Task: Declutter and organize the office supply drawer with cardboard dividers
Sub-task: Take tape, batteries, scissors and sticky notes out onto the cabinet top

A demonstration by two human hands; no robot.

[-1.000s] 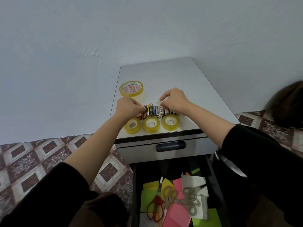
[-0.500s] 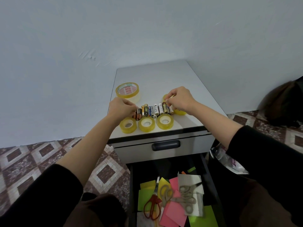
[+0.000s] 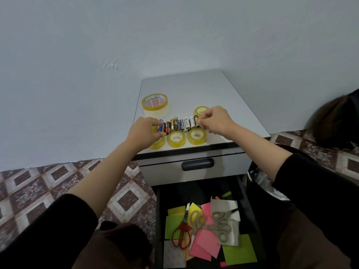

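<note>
Between the hands lies a tight row of small multicoloured cylindrical batteries [image 3: 178, 124]; the left hand [image 3: 144, 131] pinches one end with curled fingers; the right hand [image 3: 215, 120] pinches the other.

**Both arms stretched forward, grips curled**

Both arms are stretched forward and angled toward each other, the forearms bared beyond black sleeves [image 3: 48, 226] that end near the elbows. The left grip [image 3: 144, 131] is held palm down, its fingers [image 3: 155, 122] bent and the thumb set below them. The right grip [image 3: 217, 120] is held slightly farther out, knuckles up, its fingertips [image 3: 202, 115] curled inward toward the left. Whether anything is pinched by either cannot be told.
</note>
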